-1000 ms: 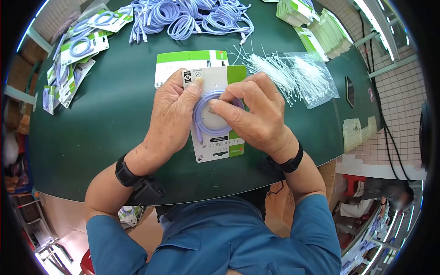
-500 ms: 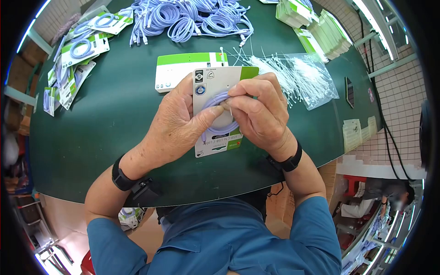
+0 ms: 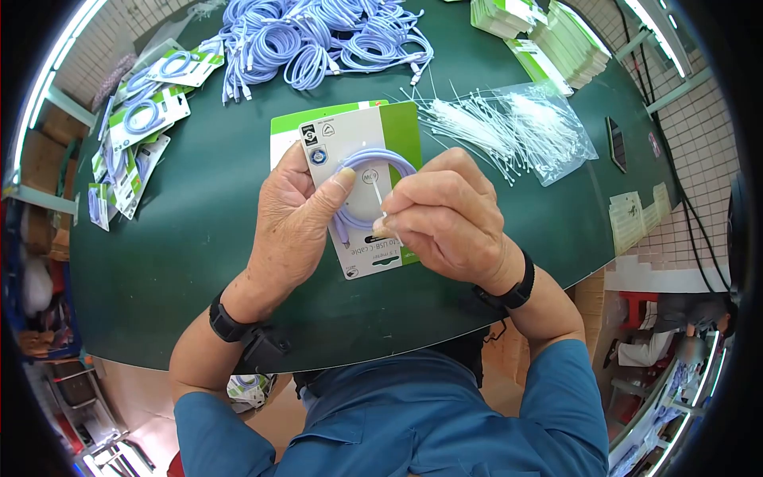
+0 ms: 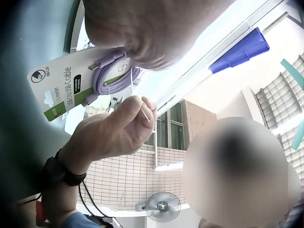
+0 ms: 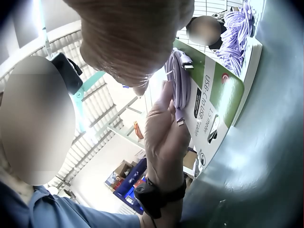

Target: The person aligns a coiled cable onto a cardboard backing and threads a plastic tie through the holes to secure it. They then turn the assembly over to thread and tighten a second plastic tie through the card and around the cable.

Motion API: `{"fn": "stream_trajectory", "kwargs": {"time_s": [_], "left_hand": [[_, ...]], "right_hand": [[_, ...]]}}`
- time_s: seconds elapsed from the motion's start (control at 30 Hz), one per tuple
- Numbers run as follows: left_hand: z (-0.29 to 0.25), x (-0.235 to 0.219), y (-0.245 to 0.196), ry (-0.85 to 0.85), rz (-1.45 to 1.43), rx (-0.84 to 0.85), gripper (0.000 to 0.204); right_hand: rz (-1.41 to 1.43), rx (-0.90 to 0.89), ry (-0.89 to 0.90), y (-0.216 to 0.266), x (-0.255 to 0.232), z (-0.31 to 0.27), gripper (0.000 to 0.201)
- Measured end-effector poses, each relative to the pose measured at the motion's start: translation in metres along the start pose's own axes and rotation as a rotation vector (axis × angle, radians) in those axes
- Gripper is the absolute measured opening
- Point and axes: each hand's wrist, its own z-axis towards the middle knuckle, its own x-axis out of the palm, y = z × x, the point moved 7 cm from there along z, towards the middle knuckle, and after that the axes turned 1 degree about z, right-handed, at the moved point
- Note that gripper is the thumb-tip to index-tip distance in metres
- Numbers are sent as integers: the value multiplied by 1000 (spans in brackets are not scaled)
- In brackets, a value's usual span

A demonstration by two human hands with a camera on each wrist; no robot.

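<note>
My left hand [image 3: 290, 215] grips a white and green USB-C cable card [image 3: 346, 135] by its left side, thumb on the front. A coiled lilac cable [image 3: 345, 219] lies against the card, and the thumb presses on the coil. My right hand [image 3: 449, 219] pinches the end of a thin white cable tie [image 3: 378, 191] between thumb and fingers. In the left wrist view the tie [image 4: 132, 81] runs from the coil to those fingertips. The right wrist view shows the coil [image 5: 181, 90] flat on the card, with its two plugs near the printed text.
Beneath the held card lies another card [image 3: 286, 125] on the green table [image 3: 183, 270]. White cable ties [image 3: 485, 131] spread at the right beside a clear bag. Coiled cables [image 3: 270, 44] heap at the back, carded cables [image 3: 143, 119] at the left, card stacks [image 3: 572, 44] and a phone [image 3: 616, 145] at the right.
My right hand has drawn back from the coil's middle toward me, pulling the tie's end out. My left thumb has moved up and left on the coil, and the card has shifted left.
</note>
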Motion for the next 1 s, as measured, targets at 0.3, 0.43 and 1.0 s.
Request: {"fn": "stream_trajectory", "kwargs": {"time_s": [0.3, 0.43, 1.0], "left_hand": [[-1, 0, 1, -20, -26, -9, 38], [-1, -1, 1, -22, -18, -11, 37], [-2, 0, 7, -19, -34, -17, 37]], "right_hand": [[149, 9, 17, 0, 7, -5, 24], [198, 29, 17, -2, 6, -4, 24], [217, 35, 72, -1, 15, -8, 25]]}}
